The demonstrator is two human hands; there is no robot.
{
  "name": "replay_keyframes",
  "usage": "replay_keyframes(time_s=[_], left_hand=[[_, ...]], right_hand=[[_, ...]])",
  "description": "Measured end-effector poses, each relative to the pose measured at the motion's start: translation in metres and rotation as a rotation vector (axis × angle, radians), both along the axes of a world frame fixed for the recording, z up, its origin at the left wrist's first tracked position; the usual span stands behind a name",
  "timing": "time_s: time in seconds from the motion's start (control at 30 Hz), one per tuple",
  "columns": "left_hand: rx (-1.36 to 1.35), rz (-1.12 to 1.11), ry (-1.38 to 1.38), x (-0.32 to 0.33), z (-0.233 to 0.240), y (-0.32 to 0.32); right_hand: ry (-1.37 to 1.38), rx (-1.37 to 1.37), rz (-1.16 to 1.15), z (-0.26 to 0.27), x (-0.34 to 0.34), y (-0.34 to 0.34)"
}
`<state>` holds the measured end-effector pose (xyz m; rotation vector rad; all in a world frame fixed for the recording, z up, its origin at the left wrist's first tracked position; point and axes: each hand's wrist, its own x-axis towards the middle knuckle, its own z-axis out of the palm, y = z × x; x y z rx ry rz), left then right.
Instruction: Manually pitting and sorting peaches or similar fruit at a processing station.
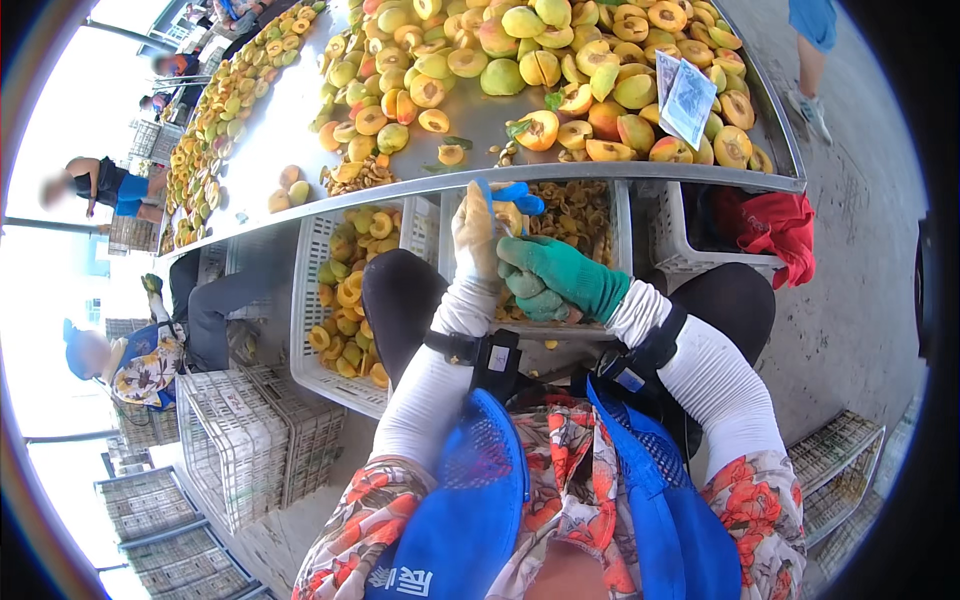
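Observation:
My left hand (474, 225), in a pale glove with blue fingers, holds a yellow peach half (508, 217) just below the metal table's front edge. Against it, my right hand (540, 276) in a green knit glove is closed in a fist around a small tool, most of it hidden by the fingers; a brownish end (574, 315) shows below the fist. Beneath both hands stands a white plastic crate (621, 225) holding peach pits (574, 214). Halved peaches (540, 131) and a small heap of pits (367, 177) lie on the steel table (480, 112) ahead.
A crate of peach halves (300, 330) stands by my left knee. Right of the pit crate, another crate (671, 240) holds red cloth (772, 225). Paper notes (688, 101) lie on the fruit. A seated person (150, 360) and stacked crates (232, 442) are at left.

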<state>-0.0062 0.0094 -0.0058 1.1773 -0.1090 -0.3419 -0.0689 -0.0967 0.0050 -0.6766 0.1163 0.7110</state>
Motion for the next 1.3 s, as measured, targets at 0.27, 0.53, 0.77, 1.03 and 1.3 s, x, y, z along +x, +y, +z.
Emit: replay_keyframes(time_s=[0.27, 0.53, 0.77, 1.03, 1.3], left_hand=[[0.187, 0.073, 0.066, 0.015, 0.008, 0.039], [0.621, 0.242, -0.365, 0.043, 0.042, 0.168], [1.414, 0.143, 0.104, 0.04, -0.008, 0.262], [1.661, -0.037, -0.161, 0.095, -0.068, 0.227], [1.621, -0.528, -0.489, 0.098, -0.116, 0.212]], right_hand=[[-0.233, -0.593, 0.083, -0.012, 0.006, -0.02], [-0.614, -1.644, 0.302, -0.096, 0.018, -0.044], [-0.666, -1.691, 0.366, -0.104, 0.011, -0.034], [-0.55, -1.643, 0.359, -0.103, 0.004, -0.031], [-0.651, -1.582, 0.457, -0.112, 0.003, -0.025]])
